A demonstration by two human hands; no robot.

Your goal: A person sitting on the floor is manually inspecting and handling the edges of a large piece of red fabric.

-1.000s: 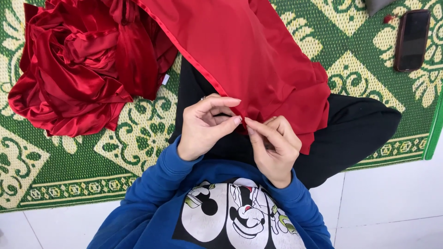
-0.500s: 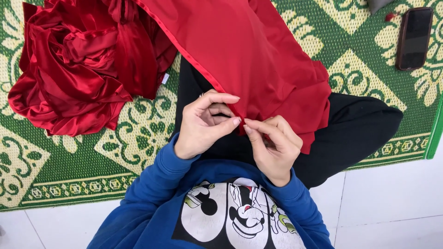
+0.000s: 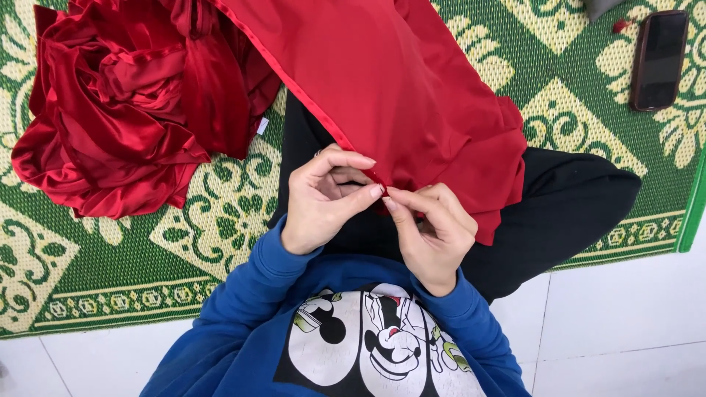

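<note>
Item: red satin cloth [image 3: 397,95], one length, its hemmed edge running down to the fingers and draped over the black trousers [image 3: 566,198] of the seated person. The rest of the same fabric lies bunched in one heap [image 3: 125,110] up and to the left of the fingers, on the green and cream patterned mat [image 3: 228,213].

Left hand [image 3: 323,198]: thumb and forefinger pressed together on the cloth's hemmed edge, the other fingers curled above it. Right hand [image 3: 430,235]: thumb and forefinger likewise pinching the same edge, tip to tip with the left. Both hands meet at one spot on the hem, close over the lap. Whether a needle or thread sits between the fingertips is too small to tell.

Count: two hands, one blue sweatshirt [image 3: 346,338] with a cartoon print, one dark phone [image 3: 658,59] lying well away to the upper right of the fingers, one small red scrap [image 3: 621,26] just beside the phone, one mat, white floor tiles [image 3: 618,323] below and right of the hands.

Risk, as a judgement: satin is slippery, so the narrow hem could slide out of the pinch. The weight of the draped length pulling toward the heap could also drag the edge away.
</note>
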